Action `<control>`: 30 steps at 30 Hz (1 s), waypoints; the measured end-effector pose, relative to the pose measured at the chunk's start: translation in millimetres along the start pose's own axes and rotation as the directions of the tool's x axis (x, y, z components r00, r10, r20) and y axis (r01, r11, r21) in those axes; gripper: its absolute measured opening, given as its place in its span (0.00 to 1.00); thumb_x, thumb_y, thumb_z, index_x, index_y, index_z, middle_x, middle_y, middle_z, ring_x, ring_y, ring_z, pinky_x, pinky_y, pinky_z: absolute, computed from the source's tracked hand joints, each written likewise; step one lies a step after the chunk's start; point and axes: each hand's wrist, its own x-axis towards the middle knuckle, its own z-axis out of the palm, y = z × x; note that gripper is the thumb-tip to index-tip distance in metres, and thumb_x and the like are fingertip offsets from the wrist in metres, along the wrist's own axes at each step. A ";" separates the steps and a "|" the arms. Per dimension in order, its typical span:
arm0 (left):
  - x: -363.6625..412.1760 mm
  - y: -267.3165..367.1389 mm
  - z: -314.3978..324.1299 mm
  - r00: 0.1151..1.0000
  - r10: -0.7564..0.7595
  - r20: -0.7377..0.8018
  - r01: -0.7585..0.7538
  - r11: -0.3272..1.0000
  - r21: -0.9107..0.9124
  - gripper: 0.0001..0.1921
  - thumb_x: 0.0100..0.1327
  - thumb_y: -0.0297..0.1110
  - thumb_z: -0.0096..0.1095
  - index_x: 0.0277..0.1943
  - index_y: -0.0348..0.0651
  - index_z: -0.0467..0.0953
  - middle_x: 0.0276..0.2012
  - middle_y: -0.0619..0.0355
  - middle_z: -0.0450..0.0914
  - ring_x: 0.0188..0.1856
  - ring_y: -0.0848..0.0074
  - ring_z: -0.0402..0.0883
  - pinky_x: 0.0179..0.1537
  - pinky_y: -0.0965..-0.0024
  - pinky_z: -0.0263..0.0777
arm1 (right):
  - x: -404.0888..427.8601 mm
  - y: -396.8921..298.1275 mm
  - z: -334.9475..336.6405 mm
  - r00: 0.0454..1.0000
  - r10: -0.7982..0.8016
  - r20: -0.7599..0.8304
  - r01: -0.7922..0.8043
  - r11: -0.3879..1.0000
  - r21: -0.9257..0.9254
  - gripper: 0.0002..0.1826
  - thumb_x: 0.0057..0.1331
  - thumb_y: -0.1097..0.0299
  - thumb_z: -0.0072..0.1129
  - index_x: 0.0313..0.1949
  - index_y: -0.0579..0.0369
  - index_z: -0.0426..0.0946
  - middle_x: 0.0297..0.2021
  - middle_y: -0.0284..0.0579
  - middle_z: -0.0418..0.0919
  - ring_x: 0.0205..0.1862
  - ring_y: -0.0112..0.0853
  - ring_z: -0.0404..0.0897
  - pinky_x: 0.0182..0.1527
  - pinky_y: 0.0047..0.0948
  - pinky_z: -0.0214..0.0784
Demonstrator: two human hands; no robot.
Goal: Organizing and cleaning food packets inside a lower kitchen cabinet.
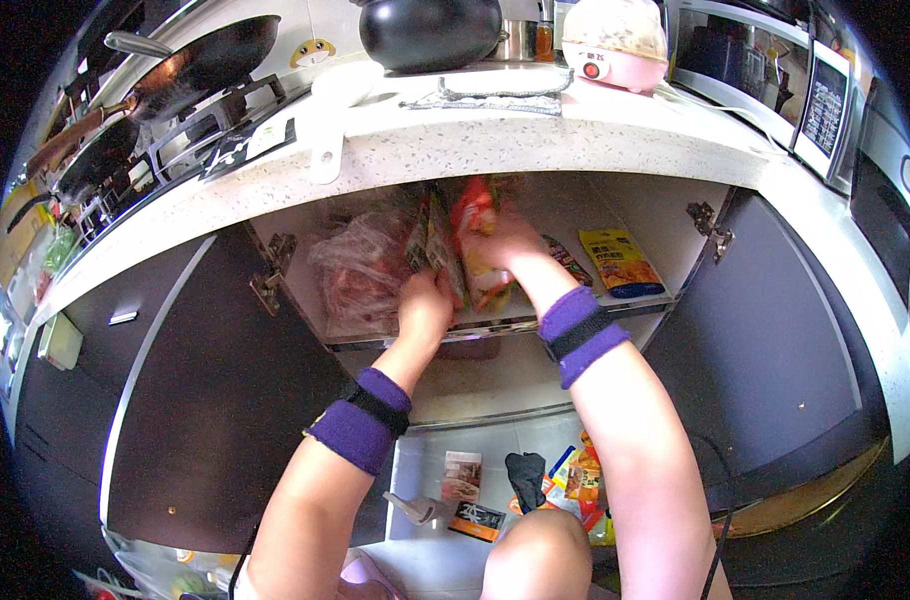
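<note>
Inside an open base cabinet, my left hand [429, 300] grips the near edge of a dark printed packet [434, 244] standing upright on the shelf. Just right of it, my right hand [511, 240] is on a red and yellow packet [473, 206], its fingers partly blurred and closed around it. A clear plastic bag [361, 262] with reddish contents lies left of my left hand. To the right of my right wrist lie a dark patterned packet [567, 259], partly hidden, and a yellow food packet [621, 262] with writing.
Cabinet doors stand open at left [222, 390] and right [762, 330], with metal hinges. The speckled countertop edge [500, 146] overhangs the shelf. Packets [476, 521], a booklet [462, 474] and a black cloth item [527, 480] lie below, near my knee [537, 555].
</note>
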 end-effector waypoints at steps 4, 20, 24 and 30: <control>-11.3 -12.6 -9.1 0.975 0.158 -0.157 -0.137 0.981 0.139 0.14 0.67 0.34 0.48 0.31 0.31 0.75 0.14 0.49 0.77 0.16 0.61 0.79 0.25 0.57 0.74 | -6.0 -23.2 17.6 0.991 -0.134 0.014 0.133 0.990 0.054 0.45 0.56 0.41 0.62 0.64 0.62 0.61 0.59 0.62 0.68 0.61 0.49 0.68 0.62 0.37 0.61; -14.5 -40.2 18.8 0.925 0.288 -0.249 -0.242 0.949 0.202 0.21 0.59 0.37 0.62 0.49 0.30 0.67 0.25 0.44 0.80 0.27 0.53 0.81 0.29 0.55 0.74 | -23.2 12.6 41.7 0.976 -0.195 0.097 0.118 0.849 0.515 0.43 0.62 0.46 0.60 0.67 0.60 0.56 0.66 0.55 0.61 0.67 0.39 0.60 0.66 0.32 0.51; -28.3 -20.0 12.6 0.962 0.205 -0.179 -0.194 0.978 0.077 0.19 0.60 0.37 0.62 0.45 0.32 0.68 0.23 0.45 0.79 0.19 0.58 0.80 0.23 0.58 0.73 | -38.4 25.5 43.2 0.957 -0.284 -0.066 0.286 0.870 0.402 0.44 0.61 0.42 0.58 0.67 0.59 0.56 0.65 0.57 0.61 0.68 0.42 0.59 0.67 0.35 0.51; -49.2 -4.8 4.1 0.990 -0.118 0.073 0.131 0.967 -0.216 0.21 0.60 0.38 0.65 0.47 0.32 0.67 0.26 0.46 0.80 0.21 0.63 0.81 0.22 0.63 0.74 | -50.0 63.7 45.6 0.944 -0.259 -0.206 0.323 0.853 0.409 0.42 0.61 0.46 0.60 0.66 0.60 0.58 0.63 0.60 0.63 0.66 0.45 0.61 0.67 0.38 0.52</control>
